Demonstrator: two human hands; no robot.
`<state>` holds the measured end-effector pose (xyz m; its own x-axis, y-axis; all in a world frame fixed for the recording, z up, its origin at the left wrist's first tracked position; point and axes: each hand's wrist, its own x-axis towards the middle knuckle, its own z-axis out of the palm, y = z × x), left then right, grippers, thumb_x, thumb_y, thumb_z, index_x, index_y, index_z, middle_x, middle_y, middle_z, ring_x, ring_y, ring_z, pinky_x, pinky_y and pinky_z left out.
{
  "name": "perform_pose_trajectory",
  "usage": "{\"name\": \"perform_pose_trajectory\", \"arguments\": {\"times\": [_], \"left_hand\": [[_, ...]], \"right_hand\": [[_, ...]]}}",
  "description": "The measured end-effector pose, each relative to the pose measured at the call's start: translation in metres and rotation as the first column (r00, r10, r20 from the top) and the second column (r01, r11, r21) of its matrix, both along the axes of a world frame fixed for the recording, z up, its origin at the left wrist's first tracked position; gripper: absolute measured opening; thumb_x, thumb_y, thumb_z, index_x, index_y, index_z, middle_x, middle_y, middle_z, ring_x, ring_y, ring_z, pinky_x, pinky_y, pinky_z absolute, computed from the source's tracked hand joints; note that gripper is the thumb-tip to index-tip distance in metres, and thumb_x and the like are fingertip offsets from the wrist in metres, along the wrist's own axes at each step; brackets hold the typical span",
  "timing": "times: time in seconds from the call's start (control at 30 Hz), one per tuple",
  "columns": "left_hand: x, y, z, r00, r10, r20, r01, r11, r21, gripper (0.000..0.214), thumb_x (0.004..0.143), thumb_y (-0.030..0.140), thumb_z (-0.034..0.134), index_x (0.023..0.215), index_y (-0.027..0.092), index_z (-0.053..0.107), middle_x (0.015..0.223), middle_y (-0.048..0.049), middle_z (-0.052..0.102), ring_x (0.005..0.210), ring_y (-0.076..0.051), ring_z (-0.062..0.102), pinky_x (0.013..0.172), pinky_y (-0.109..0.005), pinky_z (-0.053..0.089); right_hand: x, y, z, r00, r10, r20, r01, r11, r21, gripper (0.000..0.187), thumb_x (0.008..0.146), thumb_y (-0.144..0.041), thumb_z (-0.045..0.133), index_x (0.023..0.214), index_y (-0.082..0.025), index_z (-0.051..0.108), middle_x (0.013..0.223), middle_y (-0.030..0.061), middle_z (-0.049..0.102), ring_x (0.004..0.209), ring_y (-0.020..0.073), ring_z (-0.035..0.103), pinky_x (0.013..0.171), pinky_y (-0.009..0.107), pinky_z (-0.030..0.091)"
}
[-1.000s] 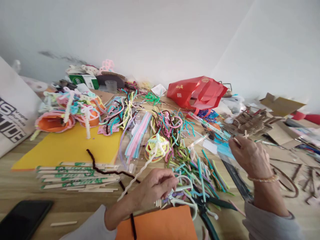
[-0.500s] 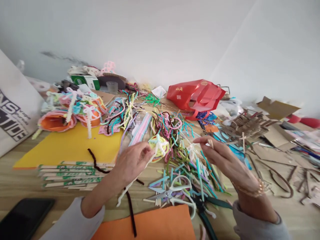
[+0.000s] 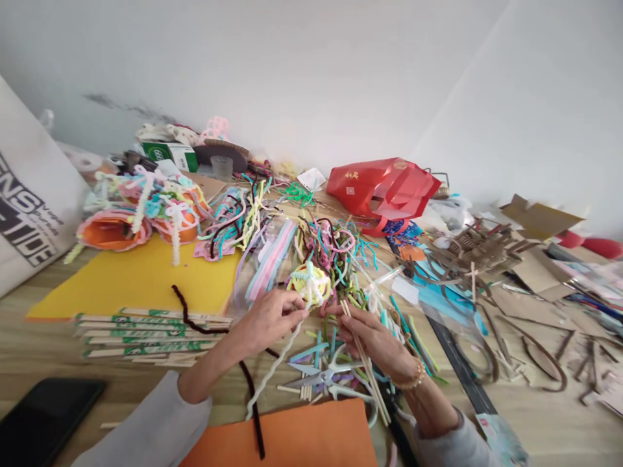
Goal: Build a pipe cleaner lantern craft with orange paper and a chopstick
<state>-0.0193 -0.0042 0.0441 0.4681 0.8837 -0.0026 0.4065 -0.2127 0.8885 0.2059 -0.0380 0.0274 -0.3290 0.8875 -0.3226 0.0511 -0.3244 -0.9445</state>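
Note:
Between the thumb and fingers of my left hand [image 3: 270,321] is a round craft piece of coiled yellow pipe cleaner [image 3: 318,295], with white and pale blue pieces on top. A long white pipe cleaner strand [image 3: 273,370] trails from it down toward the orange sheet [image 3: 287,438]. Just right of it, my right hand [image 3: 377,340] is closed on a pair of wooden chopsticks [image 3: 364,355], slanting down past the palm. White-handled scissors [image 3: 324,376] lie below the hands among cut pipe cleaner bits. Some of the right fingers are hidden.
Paper-wrapped chopsticks [image 3: 141,334] lie left, in front of a yellow sheet [image 3: 131,279]. Behind it stand orange pipe cleaner crafts [image 3: 114,230]. A phone [image 3: 48,415] is near left. Pipe cleaner bundles [image 3: 328,240], a red bag [image 3: 382,188] and brown strips [image 3: 540,357] fill the back and right.
My right hand has moved left and down, close to the craft piece, and the chopsticks in it now show plainly. My left hand has shifted slightly right, its white strand hanging straighter.

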Motion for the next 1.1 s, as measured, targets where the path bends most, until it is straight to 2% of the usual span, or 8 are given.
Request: {"name": "perform_pose_trajectory", "arguments": {"times": [0.17,0.33,0.5,0.63,0.77,0.83,0.93,1.1], "left_hand": [[0.005,-0.003,-0.001,0.994,-0.033,0.103,0.043,0.994,-0.097,0.023,0.082,0.036,0.054,0.070,0.017,0.061,0.055,0.0026,0.053,0.048,-0.012,0.050,0.046,-0.020,0.035],[0.006,-0.002,-0.007,0.988,-0.015,0.154,0.037,0.989,-0.144,0.024,0.083,0.037,0.053,0.073,0.016,0.060,0.057,0.0028,0.054,0.047,-0.011,0.051,0.046,-0.020,0.038],[0.006,0.000,-0.011,0.969,0.005,0.246,0.054,0.971,-0.233,0.025,0.083,0.039,0.055,0.072,0.016,0.058,0.051,0.0048,0.052,0.043,-0.009,0.047,0.044,-0.019,0.036],[0.007,-0.001,-0.009,0.933,0.046,0.358,0.104,0.916,-0.387,0.028,0.081,0.042,0.059,0.073,0.015,0.058,0.054,0.0041,0.055,0.044,-0.008,0.048,0.044,-0.018,0.035],[0.013,-0.005,-0.013,0.858,0.117,0.501,0.191,0.832,-0.521,0.028,0.081,0.043,0.061,0.080,0.015,0.057,0.062,0.0029,0.060,0.046,-0.007,0.052,0.046,-0.018,0.039],[0.017,-0.008,-0.013,0.834,0.157,0.529,0.194,0.814,-0.547,0.028,0.080,0.042,0.062,0.082,0.015,0.056,0.063,0.0026,0.060,0.047,-0.008,0.055,0.045,-0.018,0.040],[0.024,-0.012,-0.011,0.831,0.172,0.528,0.174,0.822,-0.542,0.030,0.077,0.042,0.064,0.086,0.015,0.055,0.068,0.0007,0.061,0.053,-0.012,0.062,0.045,-0.019,0.042],[0.030,-0.017,-0.009,0.878,0.092,0.469,0.143,0.885,-0.442,0.029,0.079,0.040,0.060,0.091,0.014,0.056,0.069,-0.0003,0.060,0.058,-0.016,0.063,0.048,-0.023,0.048]], "right_hand": [[0.000,-0.005,-0.018,0.997,-0.043,-0.067,0.040,0.998,-0.047,0.035,0.078,-0.050,0.065,0.098,-0.021,0.067,0.074,-0.0004,0.048,0.060,0.0118,0.046,0.048,0.023,0.043],[0.000,-0.007,-0.023,0.999,0.024,-0.024,-0.024,1.000,0.000,0.028,0.083,-0.050,0.059,0.094,-0.025,0.069,0.081,0.0024,0.056,0.069,0.0152,0.055,0.062,0.029,0.051],[0.003,-0.009,-0.016,0.983,0.067,0.173,-0.090,0.988,0.129,0.040,0.087,-0.054,0.051,0.112,-0.026,0.066,0.094,0.0059,0.063,0.084,0.0210,0.061,0.070,0.035,0.054],[0.005,-0.011,0.000,0.904,0.021,0.427,-0.181,0.924,0.336,0.041,0.095,-0.047,0.042,0.123,-0.025,0.062,0.110,0.0072,0.063,0.102,0.0223,0.059,0.089,0.037,0.049],[0.001,-0.014,0.013,0.866,-0.053,0.497,-0.145,0.925,0.350,0.044,0.098,-0.048,0.033,0.124,-0.023,0.059,0.076,0.0028,0.062,0.067,0.0174,0.058,0.065,0.031,0.051],[-0.003,-0.015,0.017,0.867,-0.095,0.489,-0.121,0.912,0.393,0.042,0.098,-0.048,0.032,0.116,-0.024,0.061,0.072,0.0016,0.059,0.064,0.0169,0.055,0.062,0.030,0.050],[-0.010,-0.015,0.022,0.844,-0.169,0.508,-0.121,0.863,0.490,0.036,0.098,-0.046,0.034,0.096,-0.024,0.063,0.076,0.0020,0.059,0.070,0.0172,0.053,0.066,0.029,0.047],[-0.022,-0.003,0.023,0.823,-0.182,0.538,-0.179,0.816,0.550,0.029,0.096,-0.041,0.040,0.076,-0.021,0.049,0.065,-0.0023,0.047,0.059,0.0125,0.042,0.055,0.025,0.037]]}}
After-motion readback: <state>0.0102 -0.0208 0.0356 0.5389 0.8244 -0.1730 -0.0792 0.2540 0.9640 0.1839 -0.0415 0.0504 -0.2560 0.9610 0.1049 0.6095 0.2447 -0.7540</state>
